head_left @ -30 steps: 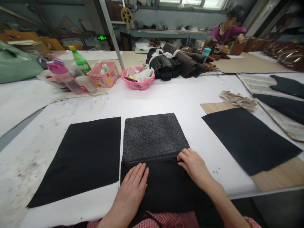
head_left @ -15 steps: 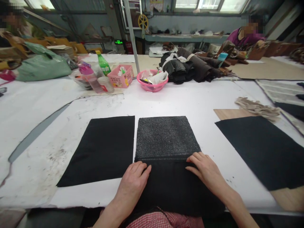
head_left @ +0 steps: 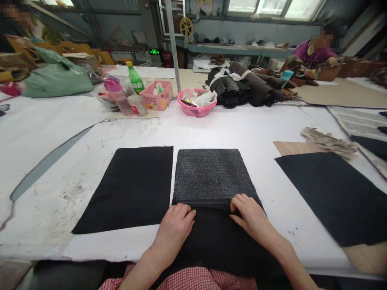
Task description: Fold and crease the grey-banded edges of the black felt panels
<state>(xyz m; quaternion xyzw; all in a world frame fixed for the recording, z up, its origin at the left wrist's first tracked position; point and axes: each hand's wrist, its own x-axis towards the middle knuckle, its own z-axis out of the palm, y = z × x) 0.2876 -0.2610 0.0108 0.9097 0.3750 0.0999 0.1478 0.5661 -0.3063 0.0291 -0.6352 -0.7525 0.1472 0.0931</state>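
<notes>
In the head view, a grey speckled fabric panel [head_left: 213, 173] lies flat in front of me. A plain black cloth [head_left: 223, 237] overlaps its near part and hangs toward my lap over the table's front edge. My left hand [head_left: 179, 225] grips the top edge of this cloth at its left end, fingers curled over it. Farther right along the same edge, my right hand [head_left: 249, 213] pinches the cloth between thumb and fingers, and the edge is slightly lifted there. The fingertips of both hands are partly hidden.
Black fabric sheets lie to the left [head_left: 133, 185] and right [head_left: 338, 197], the right one on a wooden board [head_left: 293, 148] beside a beige glove-like cloth [head_left: 329, 141]. Farther back stand a pink basin [head_left: 196, 110], a pink box [head_left: 155, 96] and a green bottle [head_left: 134, 78]. Co-workers sit beyond.
My right hand has slid a little to the left along the cloth's top edge, which now rises slightly beside it. My left hand stays nearly in place. The view has shifted slightly.
</notes>
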